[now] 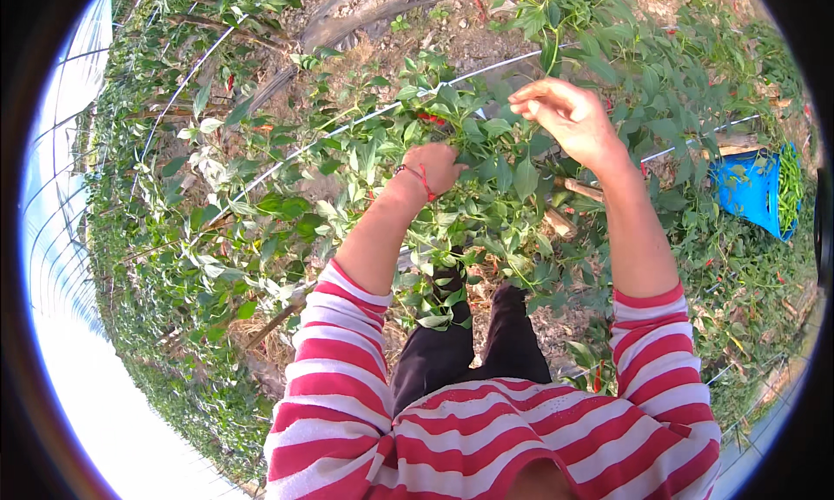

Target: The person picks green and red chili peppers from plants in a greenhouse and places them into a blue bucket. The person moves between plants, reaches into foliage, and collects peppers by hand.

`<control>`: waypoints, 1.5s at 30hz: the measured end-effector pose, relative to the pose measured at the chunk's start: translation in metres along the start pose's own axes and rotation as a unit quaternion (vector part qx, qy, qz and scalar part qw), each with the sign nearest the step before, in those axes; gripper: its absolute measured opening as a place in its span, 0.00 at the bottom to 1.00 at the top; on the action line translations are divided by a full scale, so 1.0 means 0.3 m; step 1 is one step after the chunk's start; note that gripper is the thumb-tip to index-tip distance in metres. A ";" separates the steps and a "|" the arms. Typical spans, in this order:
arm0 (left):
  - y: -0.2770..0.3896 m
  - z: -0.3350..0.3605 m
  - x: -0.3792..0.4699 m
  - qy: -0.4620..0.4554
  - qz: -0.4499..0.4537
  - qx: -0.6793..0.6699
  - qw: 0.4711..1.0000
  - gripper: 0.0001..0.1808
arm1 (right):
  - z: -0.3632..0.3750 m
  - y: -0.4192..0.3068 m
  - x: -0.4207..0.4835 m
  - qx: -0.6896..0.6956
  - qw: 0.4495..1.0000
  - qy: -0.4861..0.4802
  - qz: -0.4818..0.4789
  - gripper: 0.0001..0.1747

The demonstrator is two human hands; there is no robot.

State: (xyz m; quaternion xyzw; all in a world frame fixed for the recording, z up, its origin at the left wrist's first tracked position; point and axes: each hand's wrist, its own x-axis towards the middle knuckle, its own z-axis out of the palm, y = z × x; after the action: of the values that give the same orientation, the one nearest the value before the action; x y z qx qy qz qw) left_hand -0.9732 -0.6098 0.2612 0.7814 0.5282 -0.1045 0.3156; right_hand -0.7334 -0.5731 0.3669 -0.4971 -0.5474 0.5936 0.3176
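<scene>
Leafy pepper plants (482,132) stand before me, with ripe red peppers (431,119) showing among the leaves. My left hand (433,166), with a red cord bracelet at its wrist, reaches into the foliage just below those peppers. Its fingertips are turned away and partly hidden, so I cannot see whether they grip anything. Above the plants on the right, my right hand (573,119) is raised with its fingers bent and the thumb apart from them. Nothing shows in it.
White support twine (371,115) runs slantwise through the plants. Wooden stakes (582,189) stand among the stems. At the right is a blue container (746,184) with many long green peppers (790,184). A hooped plastic cover (62,239) rises at the left.
</scene>
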 end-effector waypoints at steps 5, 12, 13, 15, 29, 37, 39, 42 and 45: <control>-0.085 0.107 -0.082 0.151 -0.006 -0.251 0.956 0.12 | 0.266 0.206 0.410 -0.535 0.804 -0.259 -0.028 0.13; -0.191 0.206 0.011 -0.010 -0.130 -0.579 0.804 0.11 | 0.370 0.386 0.369 -0.603 0.688 -0.404 -0.027 0.20; -0.193 0.211 0.031 -0.075 -0.146 -0.639 0.751 0.12 | 0.365 0.383 0.340 -0.584 0.700 -0.405 -0.066 0.20; -0.161 0.217 0.057 -0.046 -0.085 -0.532 0.841 0.14 | 0.349 0.348 0.291 -0.615 0.688 -0.331 -0.196 0.19; 0.145 0.286 0.157 0.238 0.178 -0.382 0.875 0.06 | 0.115 0.010 0.029 -0.613 0.690 -0.345 -0.171 0.09; -0.108 0.400 0.110 0.116 -0.012 -0.569 0.814 0.11 | 0.273 -0.176 0.098 -0.136 0.990 -0.022 -0.038 0.12; -0.196 0.366 0.064 0.121 -0.030 -0.774 0.621 0.15 | 0.361 -0.208 0.151 0.159 0.986 0.039 -0.023 0.12; -0.464 0.313 0.000 0.252 -0.227 -0.846 0.412 0.20 | 0.572 -0.118 0.276 0.145 0.966 -0.138 0.162 0.12; -0.748 0.332 -0.081 0.371 -0.425 -0.762 0.318 0.16 | 0.881 0.171 0.438 0.001 0.903 -0.223 0.367 0.19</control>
State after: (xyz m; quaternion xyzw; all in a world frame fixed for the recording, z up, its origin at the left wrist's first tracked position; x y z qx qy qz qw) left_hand -1.1666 -0.6339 0.1097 -0.1781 0.6970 0.5250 0.4548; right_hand -1.0125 -0.5506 0.2608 -0.5168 -0.3824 0.7641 -0.0525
